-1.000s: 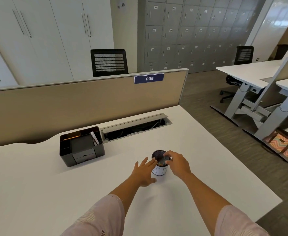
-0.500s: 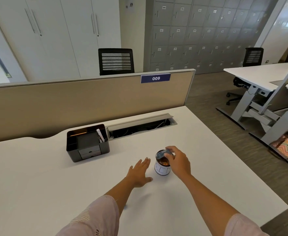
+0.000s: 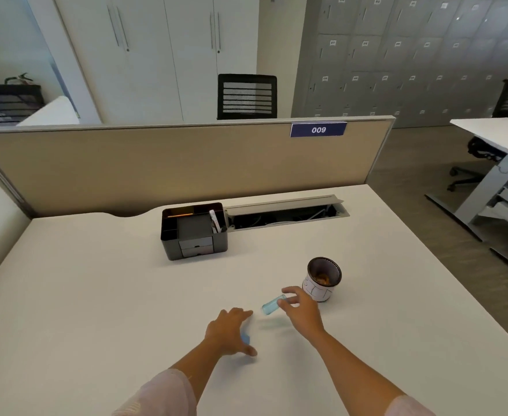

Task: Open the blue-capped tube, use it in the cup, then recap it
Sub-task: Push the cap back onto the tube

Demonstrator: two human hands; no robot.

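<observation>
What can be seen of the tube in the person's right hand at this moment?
The tube is a small, clear, blue-tinted cylinder that looks like plastic, blurred by motion. The right hand pinches one end in its fingertips; the other end points left and slightly down. It is tilted, near level, just above the white desk, left of the cup and apart from it. No cap shows on the free end; a blue piece sits under the left hand.

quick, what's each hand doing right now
Left hand: palm down over a blue cap; grip cannot be told.
Right hand: closed on the tube, uncapped, beside the cup.
</observation>
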